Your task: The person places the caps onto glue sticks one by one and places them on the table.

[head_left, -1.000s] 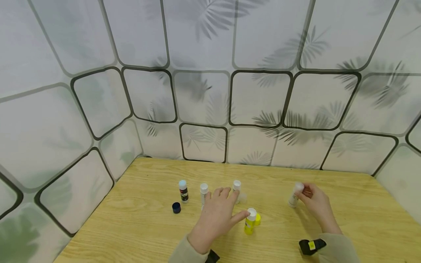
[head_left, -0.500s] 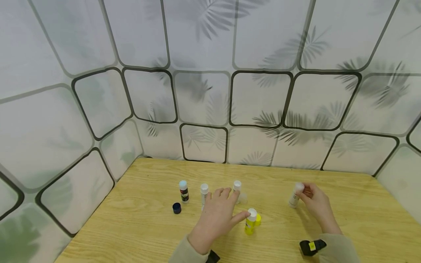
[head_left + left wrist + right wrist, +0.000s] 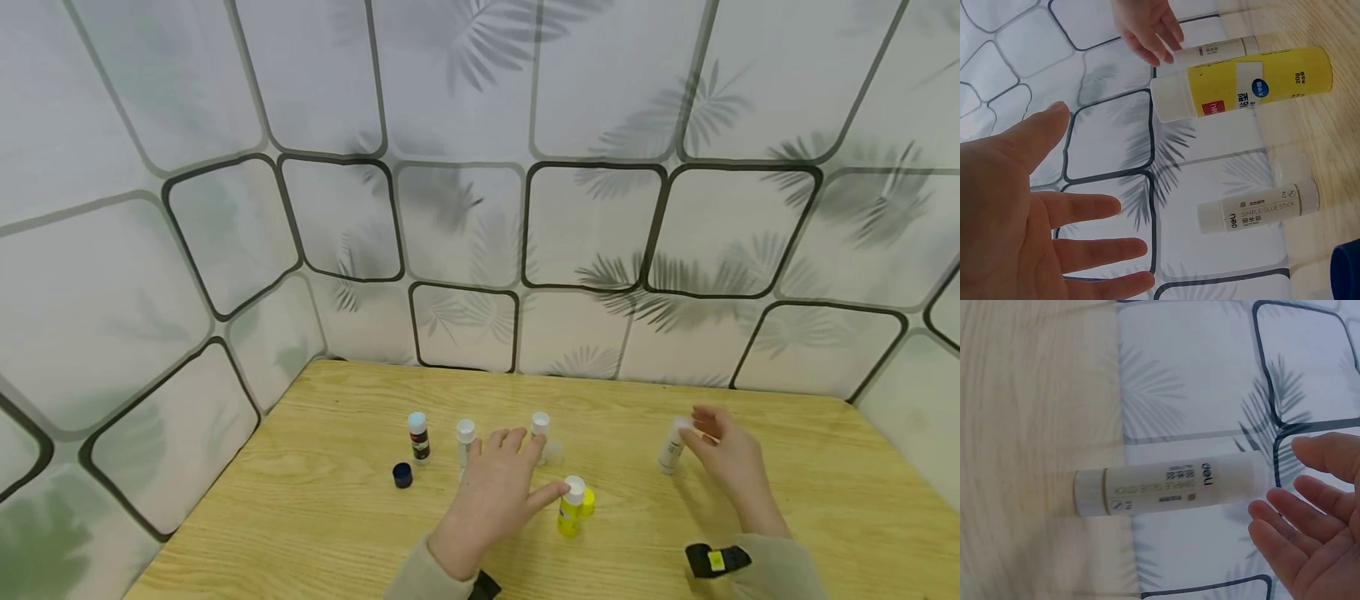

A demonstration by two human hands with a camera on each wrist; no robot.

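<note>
That white glue stick point(image 3: 1166, 485) should be light and stiff, I'd guess: smooth plastic, a bit slick, not fragile, though a narrow upright tube probably tips if you bump it up high. I'd take it round the middle of the barrel, not by the frosted cap. Right now it's standing just off the fingertips of the right hand point(image 3: 731, 467), cap end toward the gap between thumb and fingers; fingers are spread, not pinching anything, and I can't tell if one grazes the cap. Left hand point(image 3: 491, 492) is spread too, with a yellow glue stick point(image 3: 1260, 81) off its thumb side.
</note>
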